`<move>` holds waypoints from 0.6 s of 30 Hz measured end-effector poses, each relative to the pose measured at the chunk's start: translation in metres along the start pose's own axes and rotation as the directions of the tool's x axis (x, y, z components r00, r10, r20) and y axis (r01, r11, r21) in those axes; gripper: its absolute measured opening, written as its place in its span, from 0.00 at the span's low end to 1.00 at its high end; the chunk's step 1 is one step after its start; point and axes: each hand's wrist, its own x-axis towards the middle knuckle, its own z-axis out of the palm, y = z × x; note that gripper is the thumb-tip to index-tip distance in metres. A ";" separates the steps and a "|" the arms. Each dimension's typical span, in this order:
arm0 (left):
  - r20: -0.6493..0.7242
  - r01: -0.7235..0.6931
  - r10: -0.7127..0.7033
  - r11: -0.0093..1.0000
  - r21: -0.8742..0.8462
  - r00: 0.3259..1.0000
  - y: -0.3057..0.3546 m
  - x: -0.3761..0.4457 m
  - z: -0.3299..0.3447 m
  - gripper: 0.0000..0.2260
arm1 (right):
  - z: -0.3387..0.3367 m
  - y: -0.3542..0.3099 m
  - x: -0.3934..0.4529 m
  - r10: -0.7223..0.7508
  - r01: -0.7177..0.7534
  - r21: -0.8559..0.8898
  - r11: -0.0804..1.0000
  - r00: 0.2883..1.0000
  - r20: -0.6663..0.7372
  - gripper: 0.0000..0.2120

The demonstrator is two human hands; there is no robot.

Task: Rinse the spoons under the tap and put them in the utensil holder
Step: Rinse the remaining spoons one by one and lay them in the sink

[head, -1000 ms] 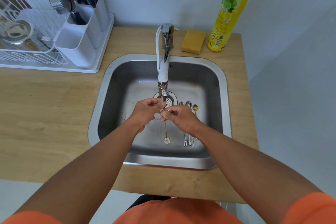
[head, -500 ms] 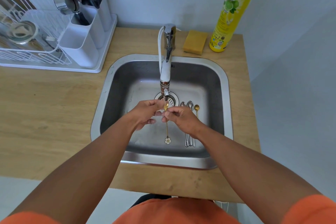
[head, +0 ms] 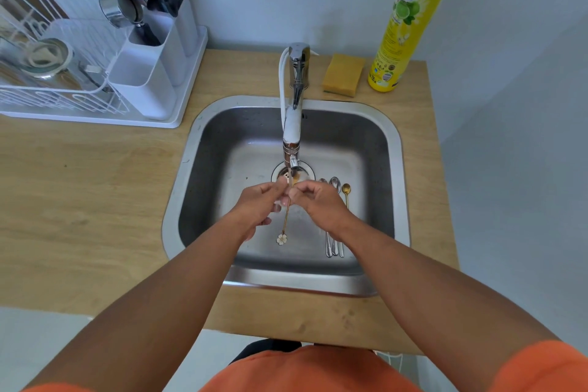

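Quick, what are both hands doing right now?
Left hand: fingers curled on the thin gold spoon with a white flower end, under the chrome tap.
Right hand: pinching the same spoon near its top.

This is a home kitchen: a stainless steel sink with a chrome tap is set into a wooden countertop, with a white dish rack, a utensil holder full of cutlery, a yellow sponge and a bottle of dish soap.
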 end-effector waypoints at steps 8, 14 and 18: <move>0.123 -0.012 -0.001 0.994 0.104 0.992 -0.024 -0.017 0.002 0.09 | -0.004 -0.007 0.007 0.078 -0.073 0.077 0.994 0.995 -0.056 0.06; 0.118 -0.008 -0.006 0.993 0.117 0.993 -0.024 -0.017 -0.003 0.09 | -0.001 -0.012 0.005 0.094 -0.086 0.079 0.993 0.991 -0.095 0.09; 0.099 0.034 -0.038 0.998 0.044 0.994 -0.018 -0.016 0.002 0.12 | 0.010 -0.004 -0.004 0.103 -0.097 0.105 0.990 0.993 -0.063 0.08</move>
